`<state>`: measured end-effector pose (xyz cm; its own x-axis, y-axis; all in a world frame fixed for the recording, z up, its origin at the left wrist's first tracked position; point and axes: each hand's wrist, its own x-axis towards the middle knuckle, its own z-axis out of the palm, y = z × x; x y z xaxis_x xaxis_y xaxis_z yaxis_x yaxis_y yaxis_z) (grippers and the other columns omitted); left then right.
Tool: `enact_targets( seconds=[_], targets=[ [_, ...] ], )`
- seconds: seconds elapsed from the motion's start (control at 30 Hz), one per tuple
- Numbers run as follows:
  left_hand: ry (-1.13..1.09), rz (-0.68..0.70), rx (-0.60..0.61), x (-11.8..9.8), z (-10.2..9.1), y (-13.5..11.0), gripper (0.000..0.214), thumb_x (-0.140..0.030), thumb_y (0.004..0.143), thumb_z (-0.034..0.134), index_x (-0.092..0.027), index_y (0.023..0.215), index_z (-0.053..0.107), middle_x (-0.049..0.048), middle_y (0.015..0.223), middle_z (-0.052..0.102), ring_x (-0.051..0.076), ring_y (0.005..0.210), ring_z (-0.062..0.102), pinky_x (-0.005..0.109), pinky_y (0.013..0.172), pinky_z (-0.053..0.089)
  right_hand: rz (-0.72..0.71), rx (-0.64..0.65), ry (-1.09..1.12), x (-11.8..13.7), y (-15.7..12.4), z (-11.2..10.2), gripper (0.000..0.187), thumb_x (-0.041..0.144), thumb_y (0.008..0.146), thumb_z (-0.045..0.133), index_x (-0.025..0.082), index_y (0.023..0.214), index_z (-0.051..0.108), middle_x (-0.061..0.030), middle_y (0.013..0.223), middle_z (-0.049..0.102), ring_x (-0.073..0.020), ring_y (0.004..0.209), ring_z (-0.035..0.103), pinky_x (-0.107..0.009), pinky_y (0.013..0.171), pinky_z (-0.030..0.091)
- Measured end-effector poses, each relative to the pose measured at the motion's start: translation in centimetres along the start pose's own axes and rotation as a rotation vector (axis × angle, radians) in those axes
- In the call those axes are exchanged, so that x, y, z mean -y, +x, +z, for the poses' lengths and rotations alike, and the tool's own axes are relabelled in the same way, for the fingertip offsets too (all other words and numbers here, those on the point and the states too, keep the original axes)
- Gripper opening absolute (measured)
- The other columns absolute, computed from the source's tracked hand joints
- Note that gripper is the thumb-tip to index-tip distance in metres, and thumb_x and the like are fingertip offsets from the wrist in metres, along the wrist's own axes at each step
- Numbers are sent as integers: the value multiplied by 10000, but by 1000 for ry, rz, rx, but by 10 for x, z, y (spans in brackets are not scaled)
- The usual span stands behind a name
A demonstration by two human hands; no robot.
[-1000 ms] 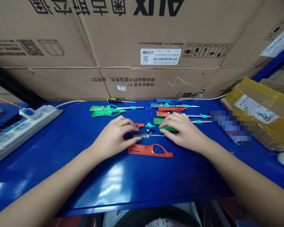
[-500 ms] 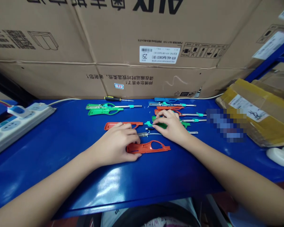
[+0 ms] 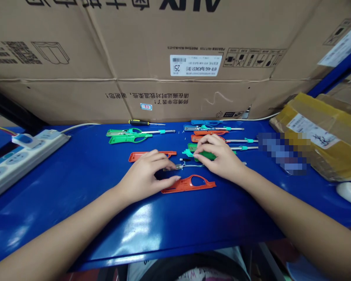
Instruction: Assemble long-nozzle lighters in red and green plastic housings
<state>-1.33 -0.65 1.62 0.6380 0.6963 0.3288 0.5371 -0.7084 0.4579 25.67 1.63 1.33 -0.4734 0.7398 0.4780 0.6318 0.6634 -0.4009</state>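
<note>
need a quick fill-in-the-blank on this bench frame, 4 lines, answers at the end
1. The table top is ___ in colour.
2. The power strip lies on the person's ___ side.
3. The shell half lying just in front of the left hand is ___ in colour.
4. The right hand rests its fingers on a ___ plastic piece.

Missing words: blue; left; orange; green.
</note>
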Motion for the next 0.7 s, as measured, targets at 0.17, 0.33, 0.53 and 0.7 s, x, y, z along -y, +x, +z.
enact_targets(
  seconds=[0.17,0.33,0.53,0.7],
  targets=[
    [-76,-25,-89,-8,-1,4,198,-372,903,723,-201,999,749,44,961,749,190,878,634,342,827,489,-113,134,137,13,-6,-31,75,193,930,648,222,866,675,-56,974,642,-211,1027,607,-384,921,475],
    [-231,-119,-191,-30,-2,7,451,-433,829,803,-232,1224,720,46,1074,760,170,858,649,301,785,537,-183,20,181,37,-8,-39,86,178,941,633,227,885,675,-54,960,639,-190,959,609,-371,897,484],
    [-281,-123,-188,-35,1,8,258,-350,863,775,-229,1091,782,43,958,794,189,835,686,325,789,551,-208,31,147,44,-14,-28,81,202,942,629,228,875,666,-60,980,651,-202,937,606,-396,870,469],
    [-357,-147,-182,-32,4,7,182,-289,854,777,-239,1027,804,28,883,793,179,797,667,310,757,547,-164,85,136,43,-15,-23,59,252,935,657,235,991,664,-63,1051,639,-210,1021,598,-385,917,454]
  ],
)
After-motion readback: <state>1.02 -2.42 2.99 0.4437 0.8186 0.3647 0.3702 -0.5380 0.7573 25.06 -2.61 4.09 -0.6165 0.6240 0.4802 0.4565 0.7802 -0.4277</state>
